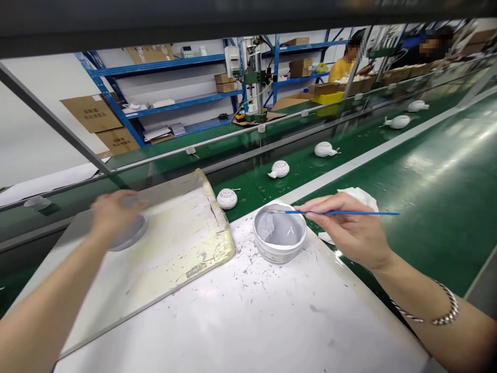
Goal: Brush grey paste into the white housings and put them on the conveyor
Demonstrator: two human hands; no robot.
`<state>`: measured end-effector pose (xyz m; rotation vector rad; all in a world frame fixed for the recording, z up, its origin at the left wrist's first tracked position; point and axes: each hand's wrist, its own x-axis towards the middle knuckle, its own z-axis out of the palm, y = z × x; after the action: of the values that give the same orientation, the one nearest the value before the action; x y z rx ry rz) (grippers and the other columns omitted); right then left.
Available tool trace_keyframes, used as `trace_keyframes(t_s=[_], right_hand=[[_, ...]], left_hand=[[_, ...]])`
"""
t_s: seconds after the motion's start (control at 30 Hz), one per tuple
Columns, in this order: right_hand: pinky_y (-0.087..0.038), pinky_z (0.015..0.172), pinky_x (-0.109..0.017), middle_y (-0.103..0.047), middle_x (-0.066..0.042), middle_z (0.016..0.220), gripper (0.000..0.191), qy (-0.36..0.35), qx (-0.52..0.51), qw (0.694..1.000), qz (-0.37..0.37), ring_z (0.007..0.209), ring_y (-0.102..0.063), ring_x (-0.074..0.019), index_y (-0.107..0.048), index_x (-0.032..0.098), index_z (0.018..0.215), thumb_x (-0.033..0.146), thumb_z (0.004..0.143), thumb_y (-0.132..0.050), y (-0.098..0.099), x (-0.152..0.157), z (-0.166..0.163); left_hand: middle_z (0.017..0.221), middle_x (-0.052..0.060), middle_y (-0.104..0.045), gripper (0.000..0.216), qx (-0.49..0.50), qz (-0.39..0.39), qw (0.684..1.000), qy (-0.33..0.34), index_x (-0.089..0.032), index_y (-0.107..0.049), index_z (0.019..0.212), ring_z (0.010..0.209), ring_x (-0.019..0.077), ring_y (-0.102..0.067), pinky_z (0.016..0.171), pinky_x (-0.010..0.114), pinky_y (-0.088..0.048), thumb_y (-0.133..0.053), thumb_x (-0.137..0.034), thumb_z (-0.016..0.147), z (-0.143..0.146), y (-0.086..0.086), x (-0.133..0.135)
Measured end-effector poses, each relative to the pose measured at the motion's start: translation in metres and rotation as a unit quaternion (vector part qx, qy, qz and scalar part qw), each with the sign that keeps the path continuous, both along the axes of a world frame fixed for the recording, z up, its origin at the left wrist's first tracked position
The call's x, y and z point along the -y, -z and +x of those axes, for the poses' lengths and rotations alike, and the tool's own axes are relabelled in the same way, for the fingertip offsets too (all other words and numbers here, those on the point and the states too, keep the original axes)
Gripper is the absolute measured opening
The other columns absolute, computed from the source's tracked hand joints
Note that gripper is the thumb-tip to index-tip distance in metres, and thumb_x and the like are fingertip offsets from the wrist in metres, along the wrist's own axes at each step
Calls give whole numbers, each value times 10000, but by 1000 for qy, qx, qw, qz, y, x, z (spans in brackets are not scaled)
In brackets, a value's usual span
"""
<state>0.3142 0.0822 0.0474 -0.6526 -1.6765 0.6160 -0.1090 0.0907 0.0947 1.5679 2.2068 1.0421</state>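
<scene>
My right fingers (pixel 316 207) pinching a thin blue paintbrush (pixel 349 212), its tip at the rim of a round white tub of grey paste (pixel 279 233), my blurred left hand (pixel 114 215) spread or curled, cannot tell, above a yellow-stained pale board (pixel 182 248), a white perforated ball (pixel 227 198) just past the board's edge, open speckled white bench (pixel 240 321) before the tub, green conveyor belt (pixel 419 181) beyond the bench edge

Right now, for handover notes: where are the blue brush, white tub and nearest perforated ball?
Blue brush (pixel 365 213), head view, handle.
White tub (pixel 279 254), head view, outer wall.
Perforated ball (pixel 227 199), head view, top.
</scene>
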Motion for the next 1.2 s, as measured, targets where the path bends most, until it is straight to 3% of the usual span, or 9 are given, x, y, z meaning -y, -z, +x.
trace_keyframes(t_s=[0.13, 0.23, 0.5, 0.67, 0.77, 0.87, 1.0, 1.1, 1.2], right_hand=[[-593, 789, -350, -724, -30, 923, 162, -17, 65, 996, 52, 895, -694, -195, -675, 246, 921, 111, 848, -625, 4, -3, 2], [-594, 774, -346, -726, -34, 934, 147, -21, 85, 995, 56, 898, -696, -195, -670, 241, 941, 134, 866, -600, 5, -6, 3], [-577, 793, -345, -710, -35, 903, 96, -57, 113, 992, -6, 888, -683, -187, -659, 230, 923, 194, 891, -576, 3, -7, 7], [-569, 781, -332, -704, -36, 903, 42, -63, 99, 990, -80, 880, -683, -184, -650, 214, 867, 224, 881, -612, 1, -6, 8], [-588, 751, -309, -709, -38, 885, 73, -76, 16, 985, -152, 839, -697, -174, -638, 196, 819, 256, 847, -669, 0, -8, 5], [-604, 690, -258, -720, -28, 813, 164, -80, -94, 968, -220, 736, -709, -143, -615, 174, 772, 272, 783, -746, 0, -14, 2], [-598, 664, -195, -737, -19, 786, 232, -94, -195, 930, -296, 710, -716, -118, -610, 168, 766, 295, 727, -800, 4, -24, 1], [-590, 667, -178, -739, -15, 769, 260, -95, -239, 902, -346, 698, -715, -110, -619, 167, 752, 329, 704, -816, 9, -30, 2], [-581, 651, -163, -719, -2, 680, 272, -98, -266, 879, -382, 669, -706, -103, -636, 168, 726, 360, 685, -824, 13, -34, 1]], left_hand=[[1260, 91, -530, 355, -143, -81, 970, 179, -183, -642, 1054, 1275, 351, -373, 1064, 520, -284, -715, -326, 738, 96, 31, -59], [1329, 97, -511, 314, -210, -122, 942, 230, -177, -622, 1111, 1268, 306, -408, 1048, 559, -309, -654, -296, 822, 147, 49, -87], [1299, 105, -522, 314, -153, -114, 969, 158, -166, -600, 1127, 1210, 293, -465, 1009, 546, -366, -617, -322, 855, 158, 58, -106], [1283, 108, -514, 510, 102, 2, 990, 95, -233, -506, 1232, 1194, 320, -507, 953, 492, -463, -683, -293, 758, 131, 30, -85], [1344, 100, -503, 464, 282, 46, 954, 88, -279, -378, 1326, 1130, 261, -589, 865, 433, -554, -505, -294, 880, 120, 12, -55], [1400, 86, -476, 329, 448, 81, 888, 71, -262, -477, 1217, 1156, 251, -588, 873, 426, -576, -491, -235, 890, 120, 3, -18], [1315, 99, -563, 270, 594, 102, 797, 52, -226, -577, 1002, 1144, 327, -596, 813, 508, -600, -608, -87, 773, 132, 8, 23], [1221, 67, -626, 290, 616, 99, 777, 78, -240, -593, 968, 1096, 308, -622, 794, 490, -607, -658, -78, 735, 143, 19, 42], [1150, 24, -646, 389, 595, 85, 792, 106, -276, -606, 1023, 1002, 208, -647, 777, 332, -609, -743, -116, 696, 147, 30, 51]])
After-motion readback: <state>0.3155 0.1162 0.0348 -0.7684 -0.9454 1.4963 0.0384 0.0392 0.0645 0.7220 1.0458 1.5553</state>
